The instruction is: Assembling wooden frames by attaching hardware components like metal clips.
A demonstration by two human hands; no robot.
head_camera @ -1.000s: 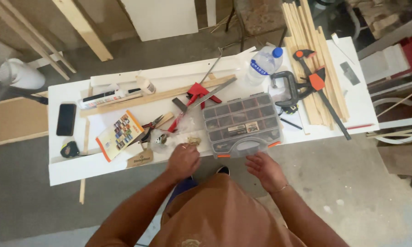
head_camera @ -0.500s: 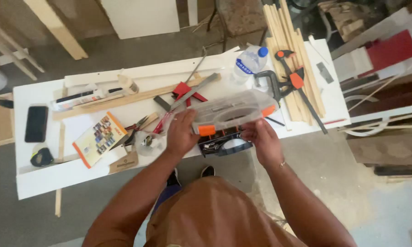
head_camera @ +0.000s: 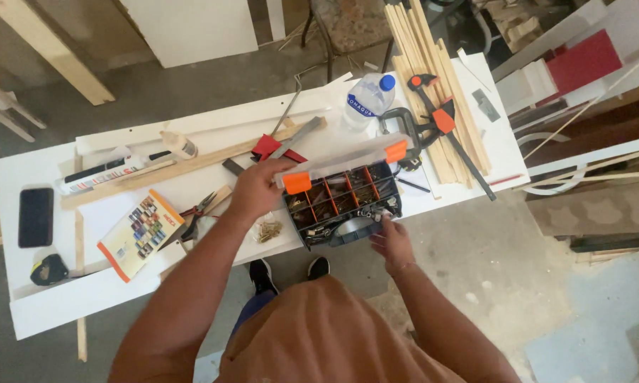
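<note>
Left hand [head_camera: 257, 189], frame middle, grips raised clear lid [head_camera: 337, 164] of parts box [head_camera: 344, 206] at white table [head_camera: 192, 142] front edge. Right hand [head_camera: 392, 241] open, fingers touching box's lower right corner. Step looks like: picking small part. Next needs careful pinch inside one compartment.

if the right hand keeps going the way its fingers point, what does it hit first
Most likely the open organizer box: the right hand sits at its near right corner, fingertips aimed up into the front compartments. Depth is hard to judge from above, so it may already be touching the rim.
</note>
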